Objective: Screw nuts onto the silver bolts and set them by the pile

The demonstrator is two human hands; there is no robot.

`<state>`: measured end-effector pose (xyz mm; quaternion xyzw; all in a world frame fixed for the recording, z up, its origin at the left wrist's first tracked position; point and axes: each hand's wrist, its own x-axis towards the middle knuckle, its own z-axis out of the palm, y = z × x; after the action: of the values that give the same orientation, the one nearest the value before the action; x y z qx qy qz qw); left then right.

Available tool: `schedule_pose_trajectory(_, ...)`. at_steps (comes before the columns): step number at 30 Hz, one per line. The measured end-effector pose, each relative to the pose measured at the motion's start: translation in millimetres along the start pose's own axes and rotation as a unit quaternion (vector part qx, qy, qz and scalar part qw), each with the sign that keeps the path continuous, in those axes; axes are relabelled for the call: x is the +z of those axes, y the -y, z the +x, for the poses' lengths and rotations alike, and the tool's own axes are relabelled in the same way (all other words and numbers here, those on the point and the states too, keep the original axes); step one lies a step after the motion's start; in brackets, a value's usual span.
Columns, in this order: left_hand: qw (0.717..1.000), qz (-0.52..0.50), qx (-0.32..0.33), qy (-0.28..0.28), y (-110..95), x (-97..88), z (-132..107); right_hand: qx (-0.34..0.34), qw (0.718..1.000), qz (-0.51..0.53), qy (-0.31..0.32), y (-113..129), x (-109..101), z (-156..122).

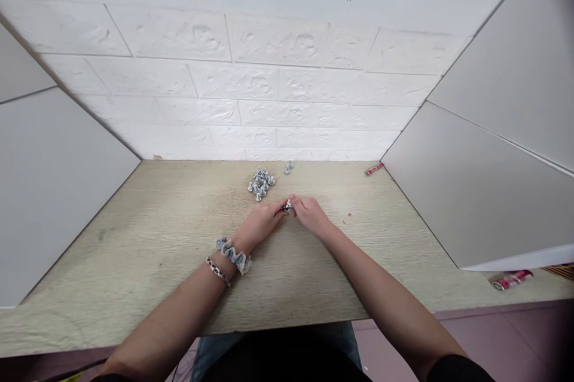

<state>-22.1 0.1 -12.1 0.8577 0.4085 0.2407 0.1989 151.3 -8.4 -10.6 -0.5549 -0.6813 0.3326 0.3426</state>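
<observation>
So the person's got a small metal piece (288, 207) between the fingertips of both hands, over the middle of the table (156, 232), to the near right of the shiny hardware pile (261, 183). Left hand (263, 220) and right hand (308, 213) both look closed in a pinch on it — the fingers hide most of its shape, though. For fiddly stuff like this, a light pinch with one hand steadying seems best — and low over the table, so a slip wouldn't roll far.

Workshop, perhaps: tabletop (147, 238), piled bolts (262, 183)
</observation>
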Motion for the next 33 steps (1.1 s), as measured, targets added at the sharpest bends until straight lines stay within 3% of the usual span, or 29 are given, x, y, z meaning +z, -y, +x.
schedule_pose_trajectory(5, 0.999, -0.005, -0.036, -0.007, 0, -1.4, 1, 0.022, 0.997, 0.069, 0.034, -2, -3, 5)
schedule_pose_trajectory(13, 0.998, -0.043, -0.034, -0.003, -3, -2.2, 1, -0.010, 0.994, 0.070, 0.085, -9, 5, 7)
schedule_pose_trajectory(20, 0.996, -0.053, -0.065, -0.012, -5, -5.8, 2, 0.011, 0.977, 0.209, 0.046, -13, 9, 9)
schedule_pose_trajectory(23, 0.996, -0.062, -0.056, -0.013, -5, -5.1, 1, 0.025, 0.980, 0.194, 0.033, -12, 11, 10)
schedule_pose_trajectory(28, 0.995, -0.084, -0.048, -0.022, -4, -3.6, 1, -0.009, 0.994, 0.098, 0.049, -10, 10, 8)
schedule_pose_trajectory(33, 0.994, -0.085, -0.068, -0.031, -4, -6.0, 1, -0.008, 0.978, 0.196, 0.076, -15, 8, 10)
